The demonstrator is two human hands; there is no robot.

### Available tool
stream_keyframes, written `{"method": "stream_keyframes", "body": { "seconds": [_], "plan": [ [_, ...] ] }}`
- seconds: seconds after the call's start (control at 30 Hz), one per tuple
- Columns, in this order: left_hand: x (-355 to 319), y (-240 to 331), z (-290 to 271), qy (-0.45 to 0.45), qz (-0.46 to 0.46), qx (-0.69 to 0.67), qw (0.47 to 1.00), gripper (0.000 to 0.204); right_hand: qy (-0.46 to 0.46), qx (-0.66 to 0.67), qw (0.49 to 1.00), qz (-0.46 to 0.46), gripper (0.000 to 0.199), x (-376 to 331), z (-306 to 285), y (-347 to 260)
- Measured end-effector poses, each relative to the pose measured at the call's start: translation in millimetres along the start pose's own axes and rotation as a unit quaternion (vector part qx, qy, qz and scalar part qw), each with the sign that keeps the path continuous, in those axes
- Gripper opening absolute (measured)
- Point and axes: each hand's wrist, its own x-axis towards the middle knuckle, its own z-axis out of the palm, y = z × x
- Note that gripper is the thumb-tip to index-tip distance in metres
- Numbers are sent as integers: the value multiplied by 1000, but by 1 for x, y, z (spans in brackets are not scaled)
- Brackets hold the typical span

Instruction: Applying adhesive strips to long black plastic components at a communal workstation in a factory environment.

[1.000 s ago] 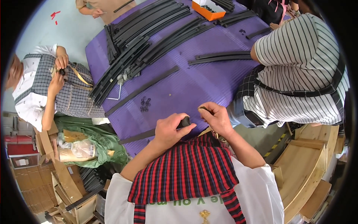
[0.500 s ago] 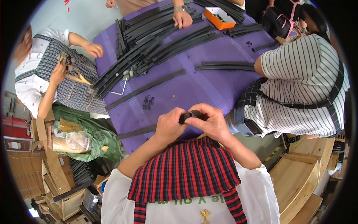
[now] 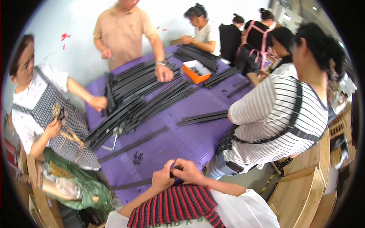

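My left hand [image 3: 163, 177] and my right hand [image 3: 187, 170] meet close to my chest, above the near edge of the purple-covered table [image 3: 190, 140]. Both pinch a small black part [image 3: 175, 167] between their fingers; most of it is hidden by the fingers. A long black strip [image 3: 131, 184] lies along the table edge just left of my left hand. A small heap of tiny black pieces [image 3: 137, 157] sits on the cloth ahead of my hands. My red and black striped apron [image 3: 175, 205] fills the bottom.
Bundles of long black strips [image 3: 129, 108] cover the far half of the table, with an orange tray [image 3: 197, 71] beyond. A person in a striped shirt [image 3: 281, 114] sits close on my right; others work on the left and far side. Wooden crates [image 3: 304, 190] stand at lower right.
My hands came together and lifted off the table toward my chest, closing on the small black part. The view has tilted up, showing more of the far people.
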Motion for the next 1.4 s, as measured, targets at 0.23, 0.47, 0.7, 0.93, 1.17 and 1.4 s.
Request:
{"method": "stream_keyframes", "body": {
  "seconds": [0.23, 0.47, 0.7, 0.93, 1.17, 1.4],
  "plan": [
    [-8, -15, 21, 31, -49, -8, 998, 61, -39, 45, 976, 210, 22, 14, -9, -14],
    [-16, -27, 22, 46, -31, -4, 998, 64, -107, 128, 935, 314, 18, 22, -7, 6],
    [-15, -29, 15, 35, -18, -25, 999, 70, -142, 269, 901, 309, 16, 13, -6, 25],
    [0, -19, 0, 18, -32, -99, 994, 60, -105, 131, 982, 91, 26, -3, -11, -8],
    [1, -1, -23, -22, -45, -111, 993, 53, -147, 2, 987, -58, 22, -6, -13, -20],
    [1, 7, -39, 22, -20, -131, 991, 54, -113, -130, 945, -278, 20, -4, -8, -27]
  ]
}}
